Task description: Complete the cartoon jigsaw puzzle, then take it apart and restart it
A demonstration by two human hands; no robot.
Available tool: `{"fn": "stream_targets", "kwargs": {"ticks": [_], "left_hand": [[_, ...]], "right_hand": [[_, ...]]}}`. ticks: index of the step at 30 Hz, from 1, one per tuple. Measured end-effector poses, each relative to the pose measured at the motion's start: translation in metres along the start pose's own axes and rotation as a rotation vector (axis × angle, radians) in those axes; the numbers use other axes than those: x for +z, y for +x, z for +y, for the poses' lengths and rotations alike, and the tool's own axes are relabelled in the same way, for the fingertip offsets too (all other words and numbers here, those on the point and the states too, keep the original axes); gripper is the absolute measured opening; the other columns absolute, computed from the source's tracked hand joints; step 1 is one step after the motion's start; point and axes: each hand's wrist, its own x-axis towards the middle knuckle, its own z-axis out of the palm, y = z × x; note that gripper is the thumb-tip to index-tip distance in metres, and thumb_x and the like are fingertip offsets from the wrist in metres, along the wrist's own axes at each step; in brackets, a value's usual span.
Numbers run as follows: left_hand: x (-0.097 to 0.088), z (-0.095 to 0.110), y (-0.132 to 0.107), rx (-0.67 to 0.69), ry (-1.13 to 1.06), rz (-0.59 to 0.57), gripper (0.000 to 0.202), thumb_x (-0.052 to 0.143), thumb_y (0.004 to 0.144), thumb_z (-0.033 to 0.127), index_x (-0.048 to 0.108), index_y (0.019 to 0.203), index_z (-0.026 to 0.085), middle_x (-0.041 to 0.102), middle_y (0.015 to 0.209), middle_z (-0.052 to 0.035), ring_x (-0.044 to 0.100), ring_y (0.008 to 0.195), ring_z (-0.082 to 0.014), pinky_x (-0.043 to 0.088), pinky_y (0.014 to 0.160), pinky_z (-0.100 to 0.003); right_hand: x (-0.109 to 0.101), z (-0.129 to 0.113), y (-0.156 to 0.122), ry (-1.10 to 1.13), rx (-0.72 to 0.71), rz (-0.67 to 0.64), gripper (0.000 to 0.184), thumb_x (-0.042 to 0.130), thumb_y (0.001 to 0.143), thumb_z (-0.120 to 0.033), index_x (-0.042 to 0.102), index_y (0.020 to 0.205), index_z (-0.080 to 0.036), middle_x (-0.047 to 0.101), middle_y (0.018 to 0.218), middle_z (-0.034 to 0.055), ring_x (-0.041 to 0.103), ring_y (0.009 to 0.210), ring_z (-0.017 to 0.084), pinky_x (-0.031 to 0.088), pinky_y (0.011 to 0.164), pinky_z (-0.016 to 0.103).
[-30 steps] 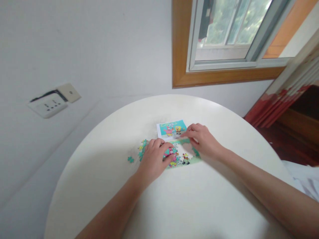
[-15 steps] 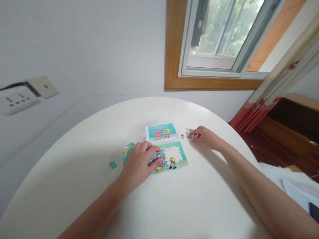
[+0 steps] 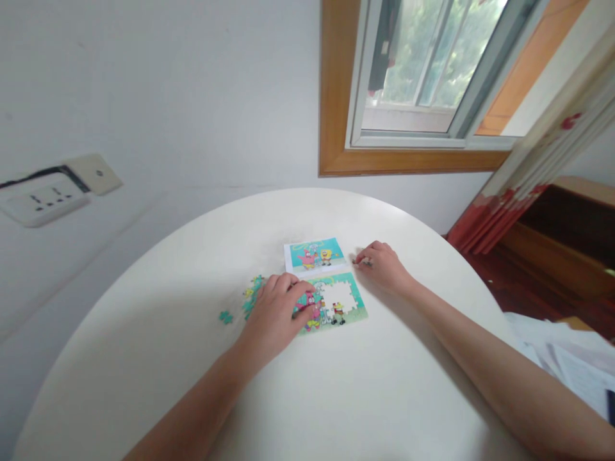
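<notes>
A small cartoon jigsaw puzzle (image 3: 342, 301) lies on the round white table (image 3: 336, 390), with a white gap in its middle. My left hand (image 3: 276, 314) rests with curled fingers on the puzzle's left part, pressing it down. Just behind the puzzle lies a picture card (image 3: 314, 254) with the same cartoon scene. My right hand (image 3: 382, 266) is to the right of the card, fingers pinched on a small puzzle piece (image 3: 365, 261) at the table surface. Loose teal pieces (image 3: 250, 298) lie left of my left hand, one more piece (image 3: 225, 316) farther left.
A white wall stands behind the table with a socket panel (image 3: 43, 197) at left. A wood-framed window (image 3: 413, 89) is up right. A red and white curtain (image 3: 533, 173) and dark wooden furniture (image 3: 567, 237) are at right. White cloth or papers (image 3: 567, 358) lie at right.
My right hand left the puzzle's top edge, reached right to loose pieces beside the card, and now pinches one nearer the card. My left hand stayed on the puzzle. The camera view shifted.
</notes>
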Motion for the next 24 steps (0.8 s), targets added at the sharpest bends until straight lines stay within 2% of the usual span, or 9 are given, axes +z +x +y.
{"fn": "stream_targets", "kwargs": {"ticks": [5,10,12,16,24], "left_hand": [[-0.001,0.001,-0.001,-0.010,-0.010,0.003,0.023,0.063,0.082,0.031,0.063,0.105,0.025,0.056,0.103,-0.0045,0.048,0.099,-0.0242,0.041,0.088,-0.040],[0.000,0.001,-0.001,-0.009,-0.026,0.016,0.023,0.064,0.081,0.032,0.063,0.104,0.026,0.056,0.101,-0.0040,0.048,0.100,-0.0247,0.041,0.087,-0.040],[0.000,0.000,-0.001,-0.007,-0.026,0.014,0.022,0.063,0.082,0.033,0.064,0.103,0.027,0.057,0.101,-0.0039,0.048,0.100,-0.0248,0.041,0.087,-0.039],[0.001,0.000,-0.001,-0.015,-0.033,0.019,0.023,0.063,0.082,0.036,0.064,0.104,0.027,0.057,0.102,-0.0041,0.048,0.100,-0.0251,0.040,0.088,-0.040],[0.000,0.001,-0.001,-0.028,-0.057,0.018,0.019,0.061,0.084,0.034,0.065,0.101,0.027,0.057,0.101,-0.0041,0.048,0.099,-0.0237,0.040,0.088,-0.038]], "right_hand": [[-0.001,0.014,0.002,-0.026,-0.001,0.062,0.016,0.062,0.080,-0.026,0.072,0.092,-0.023,0.063,0.094,0.0066,0.054,0.089,0.020,0.040,0.081,0.033],[-0.009,0.045,0.009,0.038,0.031,0.147,0.021,0.052,0.086,-0.022,0.072,0.091,-0.016,0.065,0.088,0.0085,0.058,0.082,0.018,0.044,0.079,0.031],[-0.009,0.053,0.009,0.068,0.063,0.152,0.024,0.050,0.086,-0.020,0.071,0.096,-0.015,0.064,0.090,0.0093,0.059,0.078,0.016,0.046,0.078,0.029],[-0.004,0.053,0.009,0.089,0.048,0.106,0.027,0.054,0.085,-0.025,0.070,0.103,-0.016,0.062,0.092,0.0095,0.060,0.078,0.016,0.046,0.079,0.028],[0.003,0.052,0.017,0.173,0.073,0.089,0.018,0.057,0.081,-0.025,0.070,0.087,-0.015,0.062,0.089,0.0086,0.059,0.075,0.015,0.047,0.075,0.028]]}}
